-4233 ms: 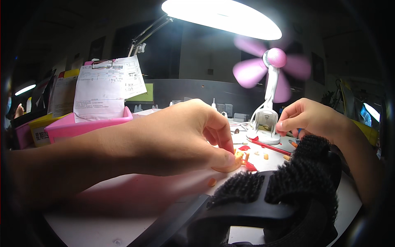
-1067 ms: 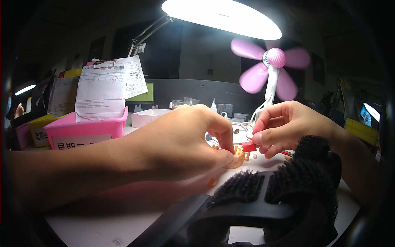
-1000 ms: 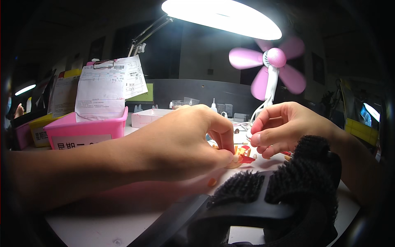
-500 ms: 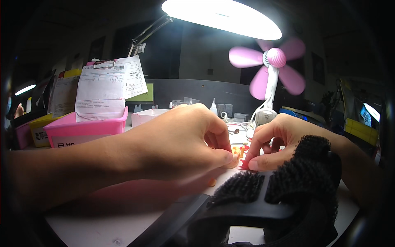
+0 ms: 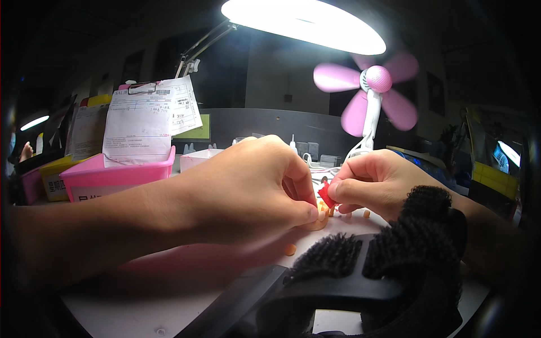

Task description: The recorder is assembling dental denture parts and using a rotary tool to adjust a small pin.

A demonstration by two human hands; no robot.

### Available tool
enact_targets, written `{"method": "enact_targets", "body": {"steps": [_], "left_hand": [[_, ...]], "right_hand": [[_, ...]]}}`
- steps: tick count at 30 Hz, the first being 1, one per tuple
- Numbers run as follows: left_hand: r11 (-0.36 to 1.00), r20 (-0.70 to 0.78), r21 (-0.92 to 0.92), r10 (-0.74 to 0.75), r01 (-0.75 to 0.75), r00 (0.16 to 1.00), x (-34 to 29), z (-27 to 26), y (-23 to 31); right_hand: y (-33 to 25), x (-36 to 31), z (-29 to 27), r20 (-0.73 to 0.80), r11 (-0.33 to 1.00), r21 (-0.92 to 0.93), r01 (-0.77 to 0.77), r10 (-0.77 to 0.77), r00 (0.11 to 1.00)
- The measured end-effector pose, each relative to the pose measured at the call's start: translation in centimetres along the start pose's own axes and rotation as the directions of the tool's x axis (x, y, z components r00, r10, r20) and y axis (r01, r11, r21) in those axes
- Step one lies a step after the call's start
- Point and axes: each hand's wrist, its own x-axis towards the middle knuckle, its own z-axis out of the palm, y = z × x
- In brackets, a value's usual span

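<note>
My left hand [image 5: 262, 183] has its thumb and fingers closed on a small tan dental model [image 5: 319, 224] low over the white table. Yellowish, tooth-like bumps show on the model's top; the hand hides much of the rest. My right hand [image 5: 375, 183] pinches a small, thin red piece [image 5: 324, 195] with a jagged edge between thumb and forefinger. That piece is tilted up just above the model; whether they touch I cannot tell. A small tan stub [image 5: 290, 249] lies on the table below my left thumb, and another tan stub [image 5: 366, 214] lies under my right hand.
A pink bin [image 5: 121, 172] with a clipboard of papers [image 5: 138, 121] stands at left, a pale box [image 5: 197, 159] beside it. A bright lamp [image 5: 304, 22] hangs overhead. Behind my right hand is a pink fan [image 5: 378, 79]. A black bristly strap [image 5: 394, 265] blocks the lower right.
My right hand has lifted the red piece from the table and brought it up and left, next to the model. My left hand has barely moved.
</note>
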Motion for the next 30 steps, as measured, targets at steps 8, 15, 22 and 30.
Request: {"method": "enact_targets", "body": {"steps": [8,15,22,30], "left_hand": [[0.995,-0.021,-0.03,-0.092,0.092,0.995,-0.3,0.1,0.8],[0.997,-0.041,-0.059,-0.042,0.039,0.998,-0.5,0.0,1.0],[0.99,-0.001,-0.093,-0.106,0.105,0.994,-0.4,0.2,0.9],[0.979,0.034,-0.052,-0.193,0.195,0.981,0.1,0.4,0.7]], "right_hand": [[-0.5,-0.2,0.2,-0.011,0.982,0.075,-0.171,0.172,0.985],[-0.6,0.1,0.2,-0.027,0.978,0.061,-0.201,0.203,0.979],[-1.3,-0.2,0.4,-0.023,0.98,-0.113,-0.162,0.16,0.987],[-1.3,-0.3,0.6,-0.007,0.988,-0.091,-0.128,0.128,0.992]]}}
